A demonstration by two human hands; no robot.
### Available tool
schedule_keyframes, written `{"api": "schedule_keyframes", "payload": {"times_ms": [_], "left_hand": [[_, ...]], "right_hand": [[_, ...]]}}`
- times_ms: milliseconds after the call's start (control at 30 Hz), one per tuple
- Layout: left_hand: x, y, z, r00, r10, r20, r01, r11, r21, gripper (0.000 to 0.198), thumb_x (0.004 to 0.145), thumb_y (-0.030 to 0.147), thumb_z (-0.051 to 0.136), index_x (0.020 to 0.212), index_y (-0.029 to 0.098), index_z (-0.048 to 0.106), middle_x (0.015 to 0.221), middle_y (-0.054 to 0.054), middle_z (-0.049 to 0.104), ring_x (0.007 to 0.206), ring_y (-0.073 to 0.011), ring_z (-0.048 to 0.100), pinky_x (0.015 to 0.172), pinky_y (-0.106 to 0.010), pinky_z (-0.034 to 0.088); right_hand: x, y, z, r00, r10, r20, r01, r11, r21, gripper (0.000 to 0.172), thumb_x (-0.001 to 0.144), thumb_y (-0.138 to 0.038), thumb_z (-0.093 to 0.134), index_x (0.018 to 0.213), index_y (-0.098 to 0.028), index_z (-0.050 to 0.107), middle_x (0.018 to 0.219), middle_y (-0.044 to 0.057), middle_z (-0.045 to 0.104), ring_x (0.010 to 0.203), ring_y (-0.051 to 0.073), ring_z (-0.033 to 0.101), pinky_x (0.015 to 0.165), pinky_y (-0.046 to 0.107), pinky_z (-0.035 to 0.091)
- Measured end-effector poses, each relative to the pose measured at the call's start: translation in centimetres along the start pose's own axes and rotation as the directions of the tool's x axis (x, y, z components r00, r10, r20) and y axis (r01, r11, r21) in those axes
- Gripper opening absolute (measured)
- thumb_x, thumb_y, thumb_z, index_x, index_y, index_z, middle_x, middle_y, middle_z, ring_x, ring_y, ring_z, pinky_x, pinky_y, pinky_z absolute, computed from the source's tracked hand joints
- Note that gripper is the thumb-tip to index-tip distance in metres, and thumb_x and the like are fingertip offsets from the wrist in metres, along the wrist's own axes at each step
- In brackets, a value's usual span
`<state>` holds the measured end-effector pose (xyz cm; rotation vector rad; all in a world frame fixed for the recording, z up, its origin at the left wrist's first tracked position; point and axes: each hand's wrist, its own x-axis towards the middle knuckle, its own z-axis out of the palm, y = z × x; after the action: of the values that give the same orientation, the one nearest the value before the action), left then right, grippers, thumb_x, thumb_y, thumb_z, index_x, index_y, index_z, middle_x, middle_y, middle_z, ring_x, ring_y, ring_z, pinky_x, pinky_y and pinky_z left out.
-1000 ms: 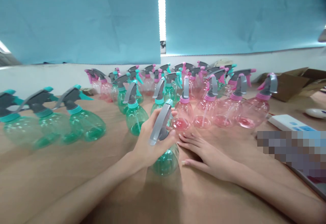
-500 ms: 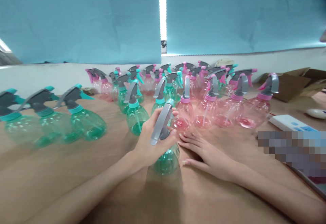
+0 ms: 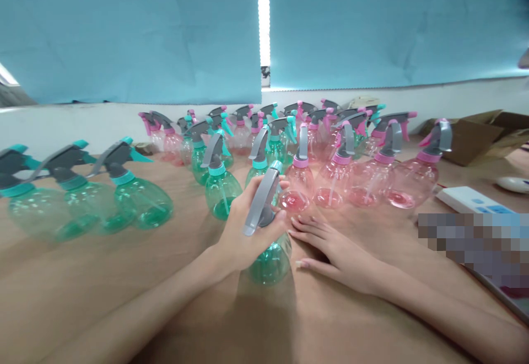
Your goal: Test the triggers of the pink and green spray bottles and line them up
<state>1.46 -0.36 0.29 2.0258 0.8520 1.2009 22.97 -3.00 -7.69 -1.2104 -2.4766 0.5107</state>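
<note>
My left hand [image 3: 243, 226] is wrapped round the neck of a green spray bottle [image 3: 270, 262] with a grey spray head and a teal nozzle pointing away from me. The bottle stands upright on the brown table [image 3: 198, 320], and my fingers hide its collar and trigger. To its right, my right hand [image 3: 326, 245] lies palm down on the table with fingers spread, apart from the bottle. Just beyond my hands stand a green bottle [image 3: 223, 193] and a pink spray bottle [image 3: 295, 190] with a little liquid inside.
Three green spray bottles [image 3: 142, 204] stand in a row at the left. Several pink ones [image 3: 413, 182] line the right, with more mixed bottles [image 3: 242, 135] behind. A cardboard box [image 3: 467, 140], a white-and-blue box [image 3: 475, 201] and a white mouse-shaped object [image 3: 512, 184] lie at the right.
</note>
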Motion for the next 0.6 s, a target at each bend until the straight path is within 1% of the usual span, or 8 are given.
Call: {"api": "schedule_keyframes", "payload": {"times_ms": [167,300,367,433,500,533,600], "left_hand": [[0.01,-0.07,-0.02,1.000,-0.005,-0.002,0.005,1.000,-0.010,0.039,0.080,0.017,0.059,0.117,0.024,0.051,0.120,-0.005,0.065,0.070,-0.0105,0.063,0.067,-0.027,0.055],[0.01,0.08,-0.04,1.000,-0.003,-0.004,0.003,1.000,0.007,0.039,0.080,0.018,0.058,0.117,0.025,0.051,0.120,-0.004,0.064,0.073,-0.0111,0.062,0.068,-0.027,0.054],[-0.01,0.30,-0.08,1.000,-0.015,-0.003,0.015,1.000,0.018,0.037,0.081,0.019,0.057,0.117,0.024,0.051,0.120,-0.004,0.064,0.071,-0.0109,0.061,0.066,-0.027,0.052],[-0.03,0.55,-0.13,0.999,-0.036,0.002,0.036,0.999,0.040,0.033,0.081,0.019,0.056,0.113,0.024,0.052,0.110,-0.004,0.066,0.068,-0.0111,0.059,0.061,-0.027,0.049],[-0.03,0.75,-0.19,0.998,-0.056,0.011,0.055,0.995,0.078,0.027,0.080,0.020,0.055,0.107,0.023,0.053,0.096,-0.002,0.067,0.066,-0.0125,0.058,0.057,-0.027,0.046],[-0.02,0.79,-0.22,0.998,-0.059,0.013,0.058,0.994,0.098,0.024,0.080,0.020,0.055,0.103,0.022,0.053,0.090,-0.002,0.066,0.066,-0.0134,0.058,0.057,-0.027,0.045],[0.03,0.75,-0.28,0.999,-0.043,0.014,0.040,0.991,0.131,0.019,0.079,0.021,0.054,0.098,0.022,0.053,0.085,-0.001,0.065,0.068,-0.0149,0.058,0.059,-0.029,0.045]], "right_hand": [[0.01,-0.05,-0.03,1.000,-0.002,-0.008,0.002,1.000,0.012,0.066,0.095,-0.059,0.048,0.146,-0.019,0.044,0.152,0.011,0.043,0.143,0.031,0.034,0.118,0.055,0.026],[-0.01,-0.05,0.04,1.000,-0.005,-0.007,0.005,1.000,0.007,0.066,0.094,-0.059,0.048,0.147,-0.018,0.044,0.152,0.011,0.043,0.143,0.031,0.034,0.118,0.055,0.026],[-0.02,-0.02,0.09,1.000,-0.008,-0.013,0.008,1.000,0.008,0.067,0.094,-0.059,0.049,0.147,-0.019,0.043,0.152,0.011,0.043,0.143,0.031,0.034,0.118,0.054,0.026],[-0.03,0.01,0.13,1.000,-0.007,-0.018,0.008,1.000,0.013,0.066,0.094,-0.059,0.049,0.147,-0.020,0.043,0.152,0.011,0.043,0.143,0.031,0.034,0.118,0.055,0.026],[-0.05,0.01,0.13,1.000,-0.005,-0.016,0.006,1.000,0.014,0.066,0.094,-0.059,0.049,0.147,-0.020,0.044,0.153,0.011,0.042,0.143,0.031,0.034,0.117,0.055,0.027],[-0.06,0.00,0.12,1.000,-0.006,-0.015,0.006,1.000,0.015,0.066,0.094,-0.059,0.049,0.147,-0.020,0.044,0.153,0.011,0.042,0.143,0.031,0.034,0.117,0.055,0.027],[-0.07,-0.04,0.09,1.000,-0.008,-0.019,0.009,1.000,0.020,0.064,0.094,-0.058,0.049,0.147,-0.021,0.044,0.153,0.010,0.042,0.143,0.031,0.034,0.117,0.055,0.028]]}}
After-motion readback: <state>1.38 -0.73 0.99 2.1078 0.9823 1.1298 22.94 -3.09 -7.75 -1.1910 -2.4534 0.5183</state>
